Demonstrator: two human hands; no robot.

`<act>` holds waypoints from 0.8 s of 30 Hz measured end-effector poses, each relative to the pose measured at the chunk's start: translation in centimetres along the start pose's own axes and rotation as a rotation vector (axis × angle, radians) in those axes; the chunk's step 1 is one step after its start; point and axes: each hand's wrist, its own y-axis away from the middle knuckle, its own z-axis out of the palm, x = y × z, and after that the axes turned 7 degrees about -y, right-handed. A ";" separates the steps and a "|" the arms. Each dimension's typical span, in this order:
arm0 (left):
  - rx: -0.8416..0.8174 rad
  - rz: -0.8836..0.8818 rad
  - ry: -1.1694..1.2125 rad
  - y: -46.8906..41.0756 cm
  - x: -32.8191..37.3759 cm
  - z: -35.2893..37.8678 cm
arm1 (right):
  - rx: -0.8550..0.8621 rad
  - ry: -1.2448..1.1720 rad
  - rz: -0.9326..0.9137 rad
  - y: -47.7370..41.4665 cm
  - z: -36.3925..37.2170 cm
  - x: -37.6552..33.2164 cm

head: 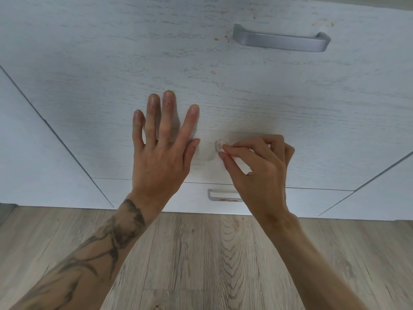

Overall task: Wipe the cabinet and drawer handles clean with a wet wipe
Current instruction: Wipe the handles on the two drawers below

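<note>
1. Forearms [89, 253] come up from the bottom edge, closest to view. The left one is tattooed, and both reach twd the cabinet.
2. Drawer front [111, 63]: pale wood-grain panel, the biggest thing in sight, w/ brownish specks [213, 72] dotted over its upper part.
3. Floor [212, 265]: grey-brown planks below the cabinet.
4. Left hand [161, 157]: fully open, fingers straight & spread, laid flat on the drawer front. It holds nothing, prob. just bracing.
5. Right hand [259, 171]: fingers curled, thumb & forefinger pinching the wet wipe [220, 145] against the panel, just right of the left thumb.
6. Upper handle [281, 40]: grey bar, well above both hands, nobody touching it. It looks rigid, fixed & smooth, so the cloth prob. needs wrapping round it, incl. the back.
7. Lower handle [214, 195]: sits beneath the hands, partly hidden by the right wrist. Orange smears [228, 200] on its edge, so it looks not yet cleaned.
8. Wet wipe itself: tiny white wad, only a bit of it showing past the fingertips. Prob. soft, light, damp & a bit slippery. A firm pinch w/ the pads behind it suits rubbing spots; opened out, it would cover a bar better.
</note>
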 end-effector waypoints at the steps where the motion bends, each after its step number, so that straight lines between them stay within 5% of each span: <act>1: -0.002 -0.001 -0.003 0.0 0.0 0.0 | 0.021 0.000 0.017 0.2 -0.1 -0.1; 24: 0.008 -0.005 -0.002 0.0 0.0 0.3 | 0.154 0.142 0.097 -1.0 3.3 -3.3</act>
